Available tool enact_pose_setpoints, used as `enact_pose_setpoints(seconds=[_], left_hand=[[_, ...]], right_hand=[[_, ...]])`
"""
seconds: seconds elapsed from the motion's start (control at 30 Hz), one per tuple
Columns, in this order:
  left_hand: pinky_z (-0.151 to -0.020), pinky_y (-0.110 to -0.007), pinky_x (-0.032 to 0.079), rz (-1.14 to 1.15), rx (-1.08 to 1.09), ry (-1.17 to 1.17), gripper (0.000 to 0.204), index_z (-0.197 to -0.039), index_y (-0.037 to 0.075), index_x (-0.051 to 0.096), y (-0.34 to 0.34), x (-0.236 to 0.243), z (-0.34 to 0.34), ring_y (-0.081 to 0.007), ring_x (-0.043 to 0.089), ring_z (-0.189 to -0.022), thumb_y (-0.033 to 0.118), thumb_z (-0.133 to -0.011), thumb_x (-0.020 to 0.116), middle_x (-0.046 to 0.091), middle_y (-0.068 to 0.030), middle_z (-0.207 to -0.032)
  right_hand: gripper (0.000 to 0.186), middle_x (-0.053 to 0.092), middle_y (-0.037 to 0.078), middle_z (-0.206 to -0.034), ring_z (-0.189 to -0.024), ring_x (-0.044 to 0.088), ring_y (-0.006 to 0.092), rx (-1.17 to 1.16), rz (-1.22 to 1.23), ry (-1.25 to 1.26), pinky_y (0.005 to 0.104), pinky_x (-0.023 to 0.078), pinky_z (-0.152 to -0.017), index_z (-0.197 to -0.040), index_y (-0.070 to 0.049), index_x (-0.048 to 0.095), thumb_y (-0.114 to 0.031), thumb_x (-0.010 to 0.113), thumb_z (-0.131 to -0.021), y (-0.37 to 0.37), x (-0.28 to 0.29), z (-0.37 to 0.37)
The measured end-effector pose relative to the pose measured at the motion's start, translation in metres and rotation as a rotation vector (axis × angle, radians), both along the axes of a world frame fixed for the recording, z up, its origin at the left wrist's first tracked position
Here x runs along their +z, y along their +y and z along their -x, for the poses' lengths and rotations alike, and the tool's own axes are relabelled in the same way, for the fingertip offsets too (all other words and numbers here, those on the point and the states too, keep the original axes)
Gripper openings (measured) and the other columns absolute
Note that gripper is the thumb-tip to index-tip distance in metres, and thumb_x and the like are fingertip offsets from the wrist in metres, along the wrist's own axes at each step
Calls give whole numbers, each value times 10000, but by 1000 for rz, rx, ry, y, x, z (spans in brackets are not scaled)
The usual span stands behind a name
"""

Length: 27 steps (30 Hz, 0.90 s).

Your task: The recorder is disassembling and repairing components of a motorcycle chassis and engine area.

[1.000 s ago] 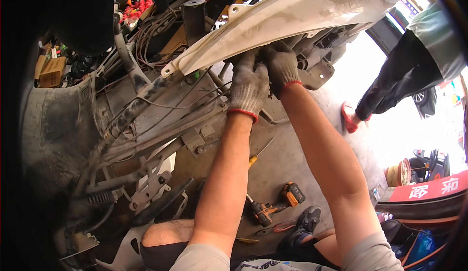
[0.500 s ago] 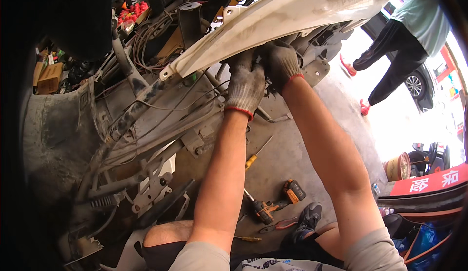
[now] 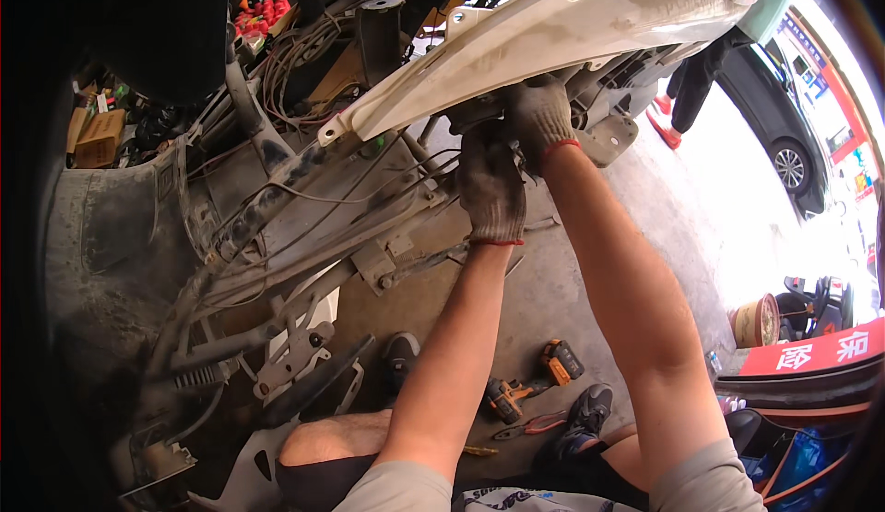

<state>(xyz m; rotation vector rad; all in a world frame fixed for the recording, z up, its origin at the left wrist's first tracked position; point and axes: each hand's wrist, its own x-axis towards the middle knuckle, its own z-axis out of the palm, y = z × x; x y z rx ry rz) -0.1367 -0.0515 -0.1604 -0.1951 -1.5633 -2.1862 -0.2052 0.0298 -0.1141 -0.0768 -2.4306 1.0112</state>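
Observation:
A long, dusty white panel (image 3: pixel 544 23) crosses the upper part of a stripped vehicle frame (image 3: pixel 249 217). Beneath it are both my hands, in dirty knitted gloves with red cuffs. My left hand (image 3: pixel 490 189) has its fingers curled among cables and dark parts; what they hold is hidden. My right hand (image 3: pixel 542 117) sits higher and beside it, fingers bent in under the panel on something I cannot make out. A metal bracket (image 3: pixel 613 139) lies just right of it.
A drill (image 3: pixel 507 400), pliers (image 3: pixel 530 427) and other tools lie on the concrete floor (image 3: pixel 627 291) between my feet. Another person's dark-trousered leg (image 3: pixel 691 88) shows beyond the panel, near a car (image 3: pixel 774 143). A cluttered box (image 3: pixel 97 139) stands upper left; a pot (image 3: pixel 751 323) is at right.
My left hand has moved right and down and turned. The right stays under the panel. The other person has walked farther away, partly behind the panel.

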Motion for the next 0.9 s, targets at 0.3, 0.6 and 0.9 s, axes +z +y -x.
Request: enact_pose_setpoints(seconds=[0.3, 0.6, 0.9], left_hand=[[-691, -292, 451, 152, 103, -133, 219, -1048, 25, 593, -6, -6, -11, -128, 534, -734, 204, -966, 498, 596, -43, -827], [-777, -376, 462, 91, 209, 34, 203, -1008, 13, 599, 1, -3, -6, -274, 595, -849, 184, -923, 531, 623, -153, -930], [-851, -414, 449, 86, 55, -87, 297, -1043, 2, 595, -3, -10, 1, -343, 607, -969, 266, -907, 573, 642, -207, -999]], right_hand=[[249, 670, 141, -944, -830, 661, 226, 446, 866, -283, 313, 544, -706, -1061, -29, 666, -126, 628, -836, 12, 26, -22], [210, 673, 191, -896, -850, 652, 372, 46, -292, 207, 416, 534, -715, -928, -43, 684, -103, 659, -728, -13, 1, -5], [262, 668, 42, -840, -696, 590, 97, 295, 404, -288, 241, 487, -622, -1092, -8, 625, -215, 545, -953, 8, 45, -55]])
